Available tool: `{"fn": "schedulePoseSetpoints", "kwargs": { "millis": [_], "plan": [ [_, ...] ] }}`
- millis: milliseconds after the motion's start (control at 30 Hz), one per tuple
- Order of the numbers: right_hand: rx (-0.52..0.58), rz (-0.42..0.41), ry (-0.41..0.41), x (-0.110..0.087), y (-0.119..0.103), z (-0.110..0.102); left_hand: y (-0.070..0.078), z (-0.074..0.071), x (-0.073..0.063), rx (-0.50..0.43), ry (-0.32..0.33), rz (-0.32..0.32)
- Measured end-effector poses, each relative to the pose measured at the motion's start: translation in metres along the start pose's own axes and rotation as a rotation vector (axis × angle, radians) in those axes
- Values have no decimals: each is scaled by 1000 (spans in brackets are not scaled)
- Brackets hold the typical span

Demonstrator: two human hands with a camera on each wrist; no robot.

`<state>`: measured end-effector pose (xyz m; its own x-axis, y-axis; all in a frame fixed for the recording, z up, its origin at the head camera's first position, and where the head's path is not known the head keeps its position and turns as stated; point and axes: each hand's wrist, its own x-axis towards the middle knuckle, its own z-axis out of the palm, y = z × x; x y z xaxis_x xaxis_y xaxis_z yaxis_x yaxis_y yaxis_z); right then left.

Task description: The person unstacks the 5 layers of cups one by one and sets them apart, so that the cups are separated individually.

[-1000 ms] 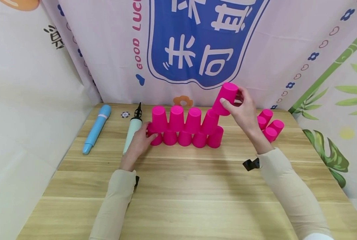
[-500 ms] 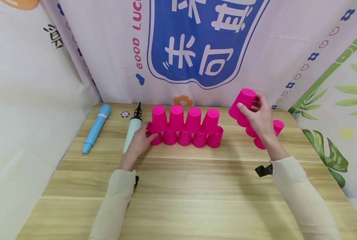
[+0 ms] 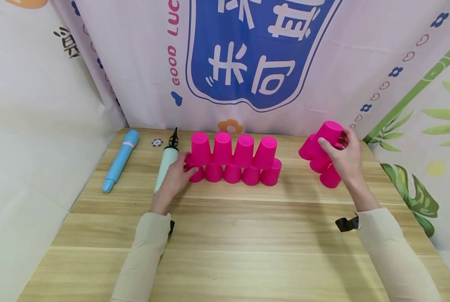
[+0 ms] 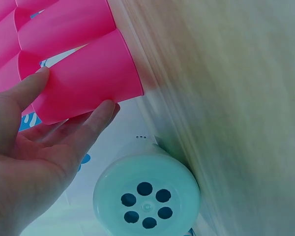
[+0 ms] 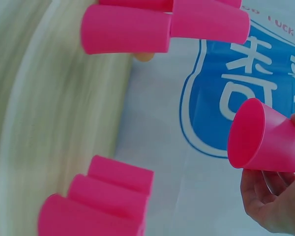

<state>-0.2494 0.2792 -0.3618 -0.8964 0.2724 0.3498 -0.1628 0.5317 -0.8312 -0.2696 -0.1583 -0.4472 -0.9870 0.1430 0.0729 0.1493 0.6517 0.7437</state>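
A pale printed backdrop cloth (image 3: 142, 75) with a blue panel rose behind the wood-grain table (image 3: 225, 235). Near the table's back edge stood a two-tier wall of pink cups (image 3: 243, 149), all mouth down: five below and four above, each upper cup bridging two lower ones. To the left lay a light-blue cylinder (image 3: 121, 160), and between it and the wall a mint-green hand pump (image 3: 167, 161) with a black nozzle. Well apart on the right, at least three loose pink cups (image 3: 320, 163) stood bunched together, partly hidden. Of the hands, the left hand (image 3: 176, 176) gripped the end cup (image 4: 88, 78) of the lower tier between thumb and fingers; the right hand (image 3: 346, 155) held a raised cup (image 3: 327, 136), tilted and mouth down, above that bunch. A small black-and-white disc (image 3: 157, 143) lay beside the nozzle.
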Motion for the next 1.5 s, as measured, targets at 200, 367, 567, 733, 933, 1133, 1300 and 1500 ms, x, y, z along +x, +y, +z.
{"fn": "schedulePoseSetpoints", "kwargs": {
  "millis": [200,367,567,733,933,1133,1300,1500],
  "plan": [
    [-14,55,16,-8,15,-6,0,-1,0,-17,-2,-5],
    [-1,91,42,-17,31,-11,0,-1,0,-8,-1,-10],
    [8,139,48,-28,49,-15,0,-2,1,-6,3,-6],
    [10,152,68,-37,61,-17,0,-3,2,-1,2,-8],
    [-29,161,63,-45,70,-23,1,-3,2,-4,0,-16],
    [-81,194,49,-52,81,-30,0,-2,2,-5,-3,-20],
    [-138,243,54,-58,90,-36,-1,-1,2,-5,-1,-16],
    [-192,298,69,-61,101,-48,-1,0,2,-11,-2,-9]
  ]
}}
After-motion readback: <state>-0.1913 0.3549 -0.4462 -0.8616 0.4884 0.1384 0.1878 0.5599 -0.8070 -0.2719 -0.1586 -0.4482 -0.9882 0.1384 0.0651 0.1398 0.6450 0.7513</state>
